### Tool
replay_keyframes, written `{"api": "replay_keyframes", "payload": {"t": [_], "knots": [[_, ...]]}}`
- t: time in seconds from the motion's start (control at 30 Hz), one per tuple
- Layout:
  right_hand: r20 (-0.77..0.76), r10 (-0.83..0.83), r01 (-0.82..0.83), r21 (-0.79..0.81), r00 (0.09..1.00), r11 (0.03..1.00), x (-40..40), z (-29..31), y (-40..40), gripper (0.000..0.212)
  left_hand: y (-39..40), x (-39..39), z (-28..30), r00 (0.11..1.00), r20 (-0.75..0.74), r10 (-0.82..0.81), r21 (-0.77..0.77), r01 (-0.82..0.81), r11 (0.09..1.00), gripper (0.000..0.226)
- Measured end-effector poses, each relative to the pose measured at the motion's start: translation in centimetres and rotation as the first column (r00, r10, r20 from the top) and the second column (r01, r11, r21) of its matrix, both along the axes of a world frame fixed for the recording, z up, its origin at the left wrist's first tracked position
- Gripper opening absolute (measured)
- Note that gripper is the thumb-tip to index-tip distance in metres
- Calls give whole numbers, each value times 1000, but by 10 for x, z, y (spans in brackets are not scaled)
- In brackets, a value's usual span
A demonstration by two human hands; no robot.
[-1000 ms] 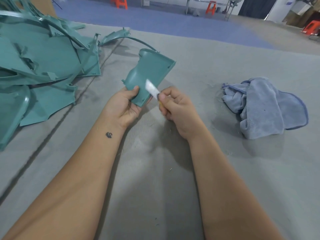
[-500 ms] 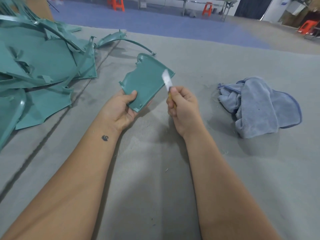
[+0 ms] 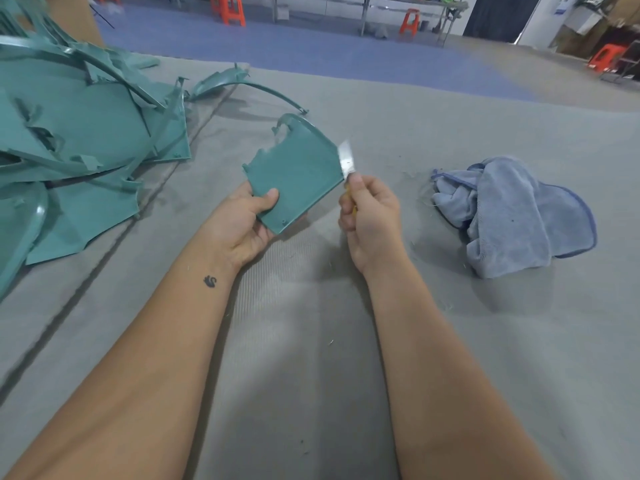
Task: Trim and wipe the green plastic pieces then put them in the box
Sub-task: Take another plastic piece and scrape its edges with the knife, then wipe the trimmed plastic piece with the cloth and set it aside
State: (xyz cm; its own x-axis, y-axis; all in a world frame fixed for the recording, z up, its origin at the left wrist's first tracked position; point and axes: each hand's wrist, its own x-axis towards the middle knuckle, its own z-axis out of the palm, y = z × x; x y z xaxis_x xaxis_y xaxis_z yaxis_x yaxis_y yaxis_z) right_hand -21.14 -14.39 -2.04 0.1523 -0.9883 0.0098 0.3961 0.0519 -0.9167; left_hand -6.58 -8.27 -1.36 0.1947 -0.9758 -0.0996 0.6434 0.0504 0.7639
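Observation:
A small green plastic piece (image 3: 298,168), flat with a curved far rim, is held up over the grey table by my left hand (image 3: 244,220), thumb pressed on its near corner. My right hand (image 3: 369,216) grips a small knife (image 3: 345,161) with a yellow handle. Its metal blade points up and touches the right edge of the piece. A blue cloth (image 3: 516,213) lies crumpled on the table to the right of my right hand. No box is in view.
A big heap of green plastic pieces (image 3: 79,143) covers the table's left side, with a curved strip (image 3: 249,86) lying just beyond it. The grey table covering (image 3: 311,341) has a seam running diagonally at left. Orange stools stand on the blue floor behind.
The knife moved from the near edge of the piece up along its right edge toward the far corner. My left hand turned the piece slightly. The cloth and heap stayed put.

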Motion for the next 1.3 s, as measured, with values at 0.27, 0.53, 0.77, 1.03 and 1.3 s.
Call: {"api": "replay_keyframes", "payload": {"t": [0.27,0.53,0.77,1.03,1.3], "knots": [[-743,-465,169,-442,481,881,-28,2,-16,23,-1,0,4,980,137,141,-46,-136,990,37],[-760,-650,305,-620,-4,723,-50,12,-6,34,0,-2,4,942,238,236,-34,-234,972,37],[-799,-600,665,-472,-46,578,-84,15,-12,61,0,2,2,937,247,248,-5,-254,967,38],[-88,-933,488,-833,349,261,-70,37,-8,19,-4,0,0,942,258,216,-21,-218,976,37],[-535,-845,-42,-844,-11,535,-21,13,12,20,-6,2,-2,938,250,241,-21,-244,970,37]]}}
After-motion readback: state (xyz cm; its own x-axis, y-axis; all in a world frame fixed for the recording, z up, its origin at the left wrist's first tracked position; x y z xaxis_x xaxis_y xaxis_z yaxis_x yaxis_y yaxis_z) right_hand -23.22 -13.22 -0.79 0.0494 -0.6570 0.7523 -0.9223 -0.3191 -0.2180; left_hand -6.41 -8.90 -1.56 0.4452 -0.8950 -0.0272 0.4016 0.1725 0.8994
